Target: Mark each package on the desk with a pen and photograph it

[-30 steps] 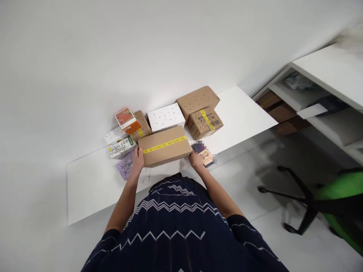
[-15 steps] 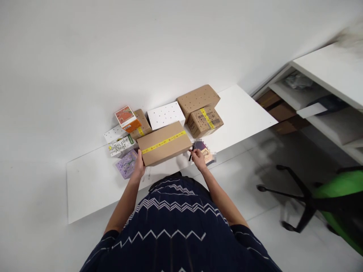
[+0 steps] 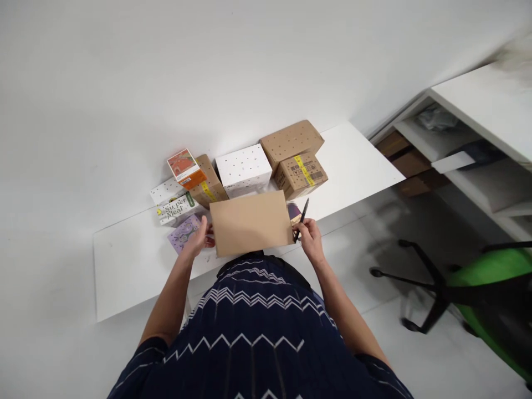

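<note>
A plain brown cardboard box [image 3: 251, 224] is in front of me near the table's front edge, its taped face out of sight. My left hand [image 3: 198, 238] is at the box's left end, with the fingers against it and the thumb raised. At the right end, my right hand [image 3: 310, 235] pinches a slim black pen-shaped tool [image 3: 303, 213] that points up and away from me. Its fingertips are close to the box's edge. A purple printed box [image 3: 183, 233] lies beside my left hand. Behind the right hand, a dark printed item [image 3: 293, 212] is partly hidden.
Along the wall stand a white dotted box [image 3: 243, 162], a large brown box [image 3: 291, 141] and a yellow-taped carton [image 3: 305, 174]. An orange box [image 3: 187, 168] and a white "Super Meal" box [image 3: 178, 210] are at left. A green chair [image 3: 490, 282] and shelving [image 3: 469, 160] are at right.
The cardboard box has turned over, so its yellow tape no longer shows, and it has moved slightly right and closer. Both hands moved with it, and the black tool now points upward.
</note>
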{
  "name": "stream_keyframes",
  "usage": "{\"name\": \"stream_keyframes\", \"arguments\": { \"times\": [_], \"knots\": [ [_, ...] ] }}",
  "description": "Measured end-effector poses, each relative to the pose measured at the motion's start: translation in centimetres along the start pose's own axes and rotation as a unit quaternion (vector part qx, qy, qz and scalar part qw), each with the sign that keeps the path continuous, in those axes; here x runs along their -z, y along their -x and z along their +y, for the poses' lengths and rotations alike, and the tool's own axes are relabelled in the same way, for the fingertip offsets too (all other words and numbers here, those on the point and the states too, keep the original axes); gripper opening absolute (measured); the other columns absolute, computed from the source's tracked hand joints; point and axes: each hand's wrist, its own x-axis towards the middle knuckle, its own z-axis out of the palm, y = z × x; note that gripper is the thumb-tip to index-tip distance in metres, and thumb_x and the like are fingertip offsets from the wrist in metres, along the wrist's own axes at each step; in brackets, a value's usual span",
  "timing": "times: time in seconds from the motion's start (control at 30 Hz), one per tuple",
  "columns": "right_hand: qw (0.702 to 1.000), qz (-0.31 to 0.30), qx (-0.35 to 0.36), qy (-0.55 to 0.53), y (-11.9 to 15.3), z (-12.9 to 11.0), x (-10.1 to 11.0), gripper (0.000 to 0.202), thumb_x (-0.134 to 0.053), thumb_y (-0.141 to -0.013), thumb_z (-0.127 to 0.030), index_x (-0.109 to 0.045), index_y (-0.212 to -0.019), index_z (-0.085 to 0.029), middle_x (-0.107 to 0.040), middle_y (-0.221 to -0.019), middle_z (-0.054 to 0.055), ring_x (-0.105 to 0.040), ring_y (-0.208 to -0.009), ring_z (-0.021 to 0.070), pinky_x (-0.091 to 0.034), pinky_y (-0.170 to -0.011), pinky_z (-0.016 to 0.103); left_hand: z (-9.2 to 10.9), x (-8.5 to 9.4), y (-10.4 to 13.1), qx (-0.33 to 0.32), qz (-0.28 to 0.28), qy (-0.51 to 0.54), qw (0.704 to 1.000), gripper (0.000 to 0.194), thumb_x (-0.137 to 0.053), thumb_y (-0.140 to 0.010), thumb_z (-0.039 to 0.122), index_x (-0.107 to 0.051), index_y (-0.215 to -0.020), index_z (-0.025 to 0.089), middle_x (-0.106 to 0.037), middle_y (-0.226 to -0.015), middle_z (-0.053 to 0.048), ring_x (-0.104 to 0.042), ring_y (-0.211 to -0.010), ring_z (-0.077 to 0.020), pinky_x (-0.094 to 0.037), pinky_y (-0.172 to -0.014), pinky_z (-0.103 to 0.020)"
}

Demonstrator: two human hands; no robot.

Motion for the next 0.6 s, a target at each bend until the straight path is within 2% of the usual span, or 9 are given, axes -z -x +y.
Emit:
{"name": "stream_keyframes", "arguments": {
  "times": [0.1, 0.2, 0.27, 0.37, 0.43, 0.5, 0.6],
  "knots": [
    [0.999, -0.014, -0.047, -0.021, -0.3, 0.4, -0.7, 0.021, -0.057, -0.081, -0.040, -0.050, -0.075, -0.022, -0.063, -0.074, -0.001, -0.055, -0.069, 0.0138, -0.046, -0.067, 0.027, -0.8, -1.5, -0.5, 0.008, 0.063, -0.039, 0.997, 0.071, -0.039, -0.083, 0.081, -0.067, -0.090, 0.016, -0.069, -0.085, -0.011, -0.062, -0.057, -0.0171, -0.053, -0.053, -0.032],
    [0.996, -0.012, -0.073, -0.049, -1.1, 0.8, -1.6, 0.022, -0.059, -0.080, -0.042, -0.049, -0.076, -0.022, -0.063, -0.074, -0.002, -0.054, -0.064, 0.0119, -0.045, -0.062, 0.025, -1.5, -2.3, -0.5, -0.017, 0.082, -0.051, 0.995, 0.066, -0.042, -0.086, 0.076, -0.068, -0.098, 0.016, -0.072, -0.094, -0.014, -0.067, -0.066, -0.0223, -0.056, -0.058, -0.037],
    [0.995, -0.010, -0.079, -0.062, -1.7, 0.7, -2.1, 0.023, -0.060, -0.078, -0.043, -0.050, -0.078, -0.022, -0.065, -0.076, -0.002, -0.055, -0.065, 0.0114, -0.045, -0.062, 0.024, -1.6, -2.4, -0.4, -0.065, 0.101, -0.078, 0.990, 0.062, -0.042, -0.089, 0.070, -0.067, -0.110, 0.017, -0.072, -0.107, -0.015, -0.071, -0.086, -0.0275, -0.059, -0.070, -0.042],
    [0.991, -0.010, -0.093, -0.095, -2.4, 0.4, -2.8, 0.028, -0.063, -0.076, -0.046, -0.049, -0.081, -0.022, -0.068, -0.077, -0.001, -0.059, -0.069, 0.0124, -0.047, -0.064, 0.025, -1.5, -2.5, -0.2, -0.157, 0.131, -0.135, 0.970, 0.057, -0.050, -0.090, 0.058, -0.056, -0.132, 0.021, -0.063, -0.132, -0.014, -0.062, -0.118, -0.0296, -0.052, -0.097, -0.046],
    [0.988, -0.009, -0.102, -0.118, -2.8, 0.1, -3.2, 0.031, -0.064, -0.074, -0.048, -0.048, -0.082, -0.022, -0.069, -0.076, 0.000, -0.062, -0.070, 0.0136, -0.048, -0.064, 0.026, -1.6, -3.0, 0.0, -0.198, 0.157, -0.187, 0.949, 0.068, -0.055, -0.089, 0.051, -0.040, -0.147, 0.018, -0.055, -0.141, -0.017, -0.055, -0.128, -0.0305, -0.043, -0.108, -0.048],
    [0.987, 0.000, -0.099, -0.130, -3.0, -0.1, -3.4, 0.032, -0.064, -0.074, -0.049, -0.047, -0.083, -0.023, -0.070, -0.076, 0.000, -0.064, -0.071, 0.0147, -0.049, -0.065, 0.027, -1.8, -3.8, 0.4, -0.224, 0.208, -0.263, 0.915, 0.079, -0.056, -0.088, 0.048, -0.029, -0.153, 0.011, -0.046, -0.146, -0.024, -0.048, -0.135, -0.0351, -0.037, -0.112, -0.053],
    [0.987, 0.038, -0.074, -0.135, -3.0, -0.6, -3.3, 0.032, -0.064, -0.075, -0.044, -0.048, -0.092, -0.023, -0.070, -0.073, -0.001, -0.065, -0.069, 0.0152, -0.051, -0.068, 0.029, -2.1, -5.5, 1.2, -0.282, 0.290, -0.374, 0.835, 0.076, -0.056, -0.089, 0.046, -0.033, -0.152, 0.011, -0.032, -0.153, -0.026, -0.028, -0.145, -0.0413, -0.025, -0.115, -0.061]
  ]
}}
